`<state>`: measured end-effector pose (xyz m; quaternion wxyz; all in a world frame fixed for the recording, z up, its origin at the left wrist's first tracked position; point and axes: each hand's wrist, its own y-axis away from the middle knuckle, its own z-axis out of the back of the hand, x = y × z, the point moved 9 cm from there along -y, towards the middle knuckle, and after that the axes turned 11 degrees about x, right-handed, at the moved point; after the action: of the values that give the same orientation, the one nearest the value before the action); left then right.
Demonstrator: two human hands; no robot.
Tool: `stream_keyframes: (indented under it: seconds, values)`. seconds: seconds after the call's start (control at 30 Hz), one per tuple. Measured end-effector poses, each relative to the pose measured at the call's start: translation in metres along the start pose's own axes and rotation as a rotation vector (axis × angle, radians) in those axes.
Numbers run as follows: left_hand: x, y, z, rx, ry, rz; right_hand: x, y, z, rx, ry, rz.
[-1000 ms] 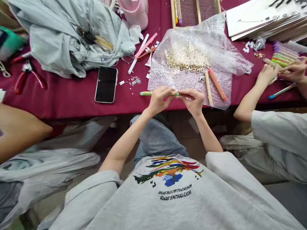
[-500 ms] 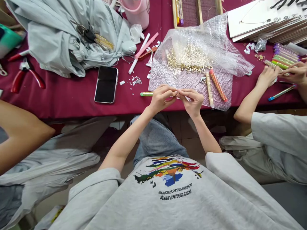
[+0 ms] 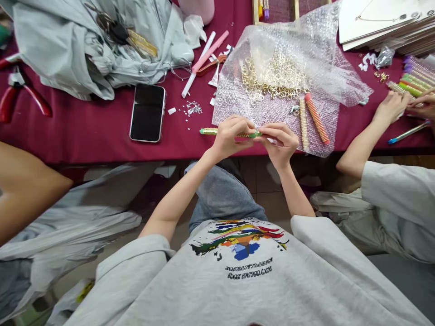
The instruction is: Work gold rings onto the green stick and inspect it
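My left hand (image 3: 231, 136) grips a thin green stick (image 3: 212, 131) strung with small gold rings, held level over the near table edge. My right hand (image 3: 280, 140) pinches the stick's right end, fingers closed on it. Just beyond my hands lies a sheet of bubble wrap (image 3: 282, 90) with a heap of loose gold rings (image 3: 272, 77). An orange ring-covered stick (image 3: 316, 118) and a pale one (image 3: 303, 125) rest on the wrap to the right of my right hand.
A black phone (image 3: 147, 112) lies left of my hands, near small silver bits (image 3: 193, 108). Red pliers (image 3: 20, 90) and a grey garment (image 3: 84, 45) sit far left. Another person's hands (image 3: 404, 104) work at coloured sticks (image 3: 416, 77) on the right. An arm (image 3: 27, 185) enters at left.
My hands have come apart slightly along the green stick, exposing its ringed middle. The view has shifted down and right a little. The person on the right keeps handling sticks.
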<state>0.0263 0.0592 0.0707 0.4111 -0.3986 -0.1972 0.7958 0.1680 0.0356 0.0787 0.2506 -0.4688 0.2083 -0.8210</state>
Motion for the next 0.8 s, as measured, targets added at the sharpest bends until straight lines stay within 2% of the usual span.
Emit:
stream_keyframes:
  seconds: [0.13,0.4,0.53,0.7,0.8]
  values:
    - [-0.002,-0.001,-0.001,0.012,0.021,-0.009,0.007,0.0,0.001,0.061,0.121,0.015]
    - [-0.012,-0.007,-0.002,0.087,0.015,-0.051,0.016,-0.006,0.006,0.08,-0.016,0.035]
    - [-0.005,-0.004,-0.008,0.154,0.011,0.006,0.008,-0.01,0.003,0.12,-0.047,-0.056]
    - [0.001,0.006,-0.007,0.126,0.019,0.018,-0.005,-0.01,0.0,0.163,0.021,-0.191]
    - [0.003,0.01,-0.012,0.165,0.041,0.014,-0.006,-0.011,0.0,0.172,0.055,-0.212]
